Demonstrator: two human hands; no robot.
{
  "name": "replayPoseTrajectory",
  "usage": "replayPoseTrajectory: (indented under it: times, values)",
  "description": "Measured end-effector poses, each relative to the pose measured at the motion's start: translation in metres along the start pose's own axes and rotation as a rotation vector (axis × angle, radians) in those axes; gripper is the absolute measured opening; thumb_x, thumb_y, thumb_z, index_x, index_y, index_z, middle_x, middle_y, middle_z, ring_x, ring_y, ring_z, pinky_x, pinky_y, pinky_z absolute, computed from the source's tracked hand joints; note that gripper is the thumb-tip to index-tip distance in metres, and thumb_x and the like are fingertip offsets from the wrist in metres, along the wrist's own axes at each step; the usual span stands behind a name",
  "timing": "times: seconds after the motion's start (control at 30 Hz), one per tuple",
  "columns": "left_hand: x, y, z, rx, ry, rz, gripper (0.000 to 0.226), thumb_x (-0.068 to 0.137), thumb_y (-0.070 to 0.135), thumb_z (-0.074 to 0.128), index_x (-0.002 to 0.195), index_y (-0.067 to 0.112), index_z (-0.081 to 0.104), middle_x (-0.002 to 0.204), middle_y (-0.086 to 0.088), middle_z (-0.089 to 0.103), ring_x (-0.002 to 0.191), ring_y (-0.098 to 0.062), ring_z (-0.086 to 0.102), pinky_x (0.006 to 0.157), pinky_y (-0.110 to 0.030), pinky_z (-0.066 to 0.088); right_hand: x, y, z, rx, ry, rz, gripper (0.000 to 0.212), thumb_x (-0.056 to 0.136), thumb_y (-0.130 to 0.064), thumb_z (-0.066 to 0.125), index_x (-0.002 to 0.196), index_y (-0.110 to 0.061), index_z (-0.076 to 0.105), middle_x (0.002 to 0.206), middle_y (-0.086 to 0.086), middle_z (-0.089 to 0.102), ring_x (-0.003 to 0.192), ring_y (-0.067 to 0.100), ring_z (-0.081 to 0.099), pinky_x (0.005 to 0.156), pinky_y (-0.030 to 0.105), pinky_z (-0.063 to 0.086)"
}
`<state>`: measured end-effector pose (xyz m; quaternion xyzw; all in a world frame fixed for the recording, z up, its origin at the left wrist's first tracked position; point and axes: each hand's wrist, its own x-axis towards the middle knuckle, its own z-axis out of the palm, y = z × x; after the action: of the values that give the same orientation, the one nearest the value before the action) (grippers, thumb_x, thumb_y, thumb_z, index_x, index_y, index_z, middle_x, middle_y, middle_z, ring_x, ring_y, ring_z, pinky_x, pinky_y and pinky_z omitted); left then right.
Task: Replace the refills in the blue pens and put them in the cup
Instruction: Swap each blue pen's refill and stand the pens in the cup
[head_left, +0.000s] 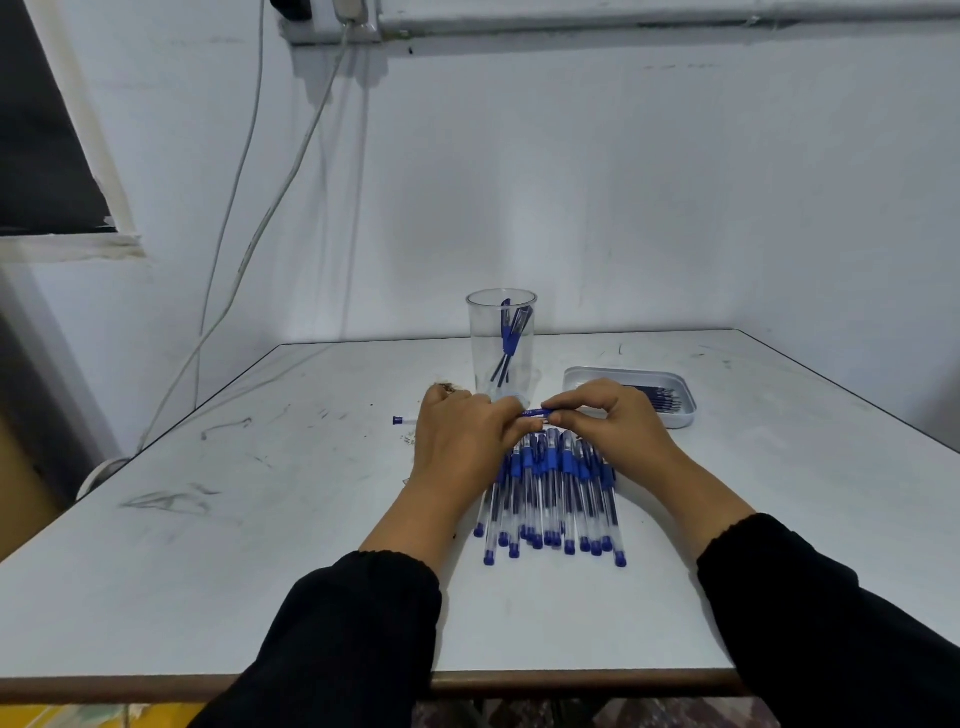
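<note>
One scuffed white table, white walls.

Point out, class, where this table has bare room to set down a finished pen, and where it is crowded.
Bare: the table's left half, and its right side below the tray. Crowded: the middle, where both hands work a pen between the cup and the pen pile.

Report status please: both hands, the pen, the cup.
Left hand and right hand both pinching one blue plastic pen. Clear plastic cup upright behind, pens inside. Nothing in the way.
</note>
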<state>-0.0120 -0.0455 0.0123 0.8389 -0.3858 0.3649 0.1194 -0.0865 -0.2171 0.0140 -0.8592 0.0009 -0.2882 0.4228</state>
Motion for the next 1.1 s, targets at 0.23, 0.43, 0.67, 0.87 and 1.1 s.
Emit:
replayPoseTrajectory:
  times: [0.23,0.43,0.67,0.87,1.1]
  values:
    - [-0.004,-0.010,0.004,-0.021,-0.151,-0.182,0.049,0.094,0.060,0.024,0.128,0.036,0.051,0.117,0.006,0.063,0.114,-0.016,0.050,0.090,-0.034,0.027,0.008,0.020,-0.007,0.083,0.114,0.222,0.018,0.088,-0.016,0.068,0.102,-0.028,0.068,0.092,-0.005,0.069,0.093,0.013,0.065,0.081,0.026,0.048]
    - [-0.006,-0.008,0.007,-0.034,-0.162,-0.183,0.044,0.096,0.056,0.027,0.123,0.034,0.055,0.113,0.006,0.064,0.110,-0.016,0.052,0.090,-0.034,0.028,0.005,0.040,-0.011,-0.421,0.112,0.274,0.022,0.094,-0.030,0.054,0.107,-0.023,0.070,0.103,-0.006,0.069,0.090,0.011,0.058,0.082,0.031,0.046]
    - [-0.006,-0.007,0.007,-0.047,-0.159,-0.191,0.044,0.098,0.052,0.025,0.121,0.032,0.056,0.110,0.006,0.065,0.107,-0.016,0.053,0.089,-0.035,0.029,0.007,0.038,-0.013,-0.672,0.077,0.223,0.027,0.094,-0.028,0.049,0.103,-0.024,0.074,0.098,-0.004,0.072,0.090,0.017,0.062,0.080,0.033,0.050]
    - [-0.005,-0.002,0.002,-0.122,-0.145,-0.240,0.035,0.099,0.042,0.034,0.122,0.025,0.054,0.110,0.004,0.064,0.106,-0.017,0.054,0.093,-0.035,0.029,0.007,0.037,-0.012,-0.691,0.064,0.237,0.026,0.093,-0.027,0.050,0.101,-0.023,0.075,0.095,-0.003,0.073,0.085,0.017,0.061,0.075,0.030,0.050]
    - [-0.006,0.003,-0.001,-0.260,-0.129,-0.246,0.016,0.095,0.028,0.041,0.105,0.022,0.053,0.096,0.005,0.058,0.093,-0.013,0.049,0.098,-0.032,0.028,0.005,0.014,-0.006,-0.320,0.150,0.093,0.017,0.092,-0.029,0.062,0.103,-0.024,0.075,0.093,-0.008,0.072,0.089,0.012,0.063,0.082,0.035,0.051]
